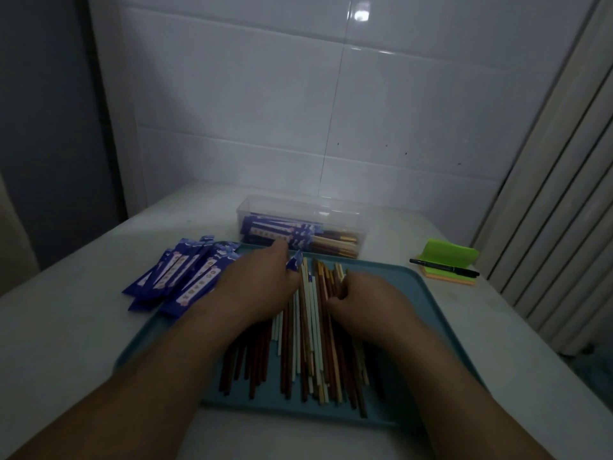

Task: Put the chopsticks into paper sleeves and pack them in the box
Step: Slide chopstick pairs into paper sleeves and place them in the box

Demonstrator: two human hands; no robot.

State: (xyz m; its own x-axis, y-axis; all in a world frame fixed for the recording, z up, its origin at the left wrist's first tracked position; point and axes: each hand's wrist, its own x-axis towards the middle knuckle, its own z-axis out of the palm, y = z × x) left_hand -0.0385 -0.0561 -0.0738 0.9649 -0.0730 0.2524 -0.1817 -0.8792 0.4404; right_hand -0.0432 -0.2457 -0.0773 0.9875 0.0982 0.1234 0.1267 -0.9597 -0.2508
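Table: pale top that carries everything, set against a tiled wall.
Tray: teal, straight in front of you; both your forearms reach over its near edge.
Chopsticks: a loose heap on the tray, brown, tan and white, running roughly away from you. The heap lies under and between your two hands, and its near ends fan out between your forearms.
Box: clear, just beyond the tray's far edge, past your left fingertips. Sleeved pairs lie inside it, with bare ends showing at its right.
Sleeves: a blue pile on the table, overlapping the tray's far left corner, just left of your left hand.
Left hand: palm down over the far left of the heap, fingers bent and pointing toward the box. It holds one sleeve, whose blue end pokes out past your fingers on the thumb side. The dim light hides how the grip sits.
Right hand: palm down on the right of the heap, close to your left hand but apart from it. Its fingers are curled around a few brown chopsticks near their far ends.
Notes: a green and orange sticky pad, off the tray to the far right, well apart from your right hand.
Pen: black, lying across the notes.
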